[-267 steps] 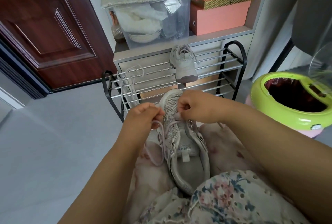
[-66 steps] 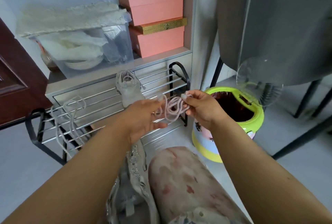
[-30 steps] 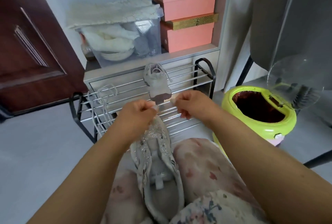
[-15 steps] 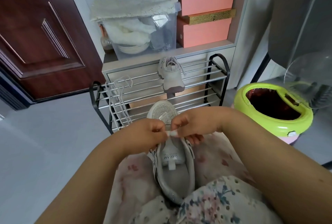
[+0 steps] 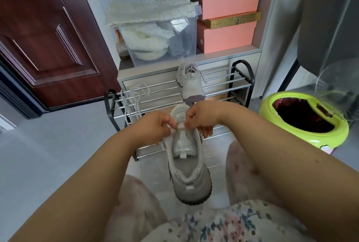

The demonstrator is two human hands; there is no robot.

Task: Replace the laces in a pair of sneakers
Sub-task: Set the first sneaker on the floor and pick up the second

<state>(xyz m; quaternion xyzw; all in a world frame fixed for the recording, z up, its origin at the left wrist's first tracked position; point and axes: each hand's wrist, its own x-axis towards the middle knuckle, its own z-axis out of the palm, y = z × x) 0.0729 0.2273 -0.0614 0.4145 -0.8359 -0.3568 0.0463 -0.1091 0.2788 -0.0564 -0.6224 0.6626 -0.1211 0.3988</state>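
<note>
Sneaker [image 5: 186, 156] is back between my knees; old lace seems binned. Left hand [image 5: 155, 127] and right hand [image 5: 200, 119] both pinch its eyelet edges, I think, ready for relacing.

"DREAM", upside down to the camera, on the tongue label [image 5: 183, 148] of the grey sneaker [image 5: 187, 166].

Shoe rack [image 5: 240, 84] close ahead — bin [image 5: 305, 137] right.
</note>
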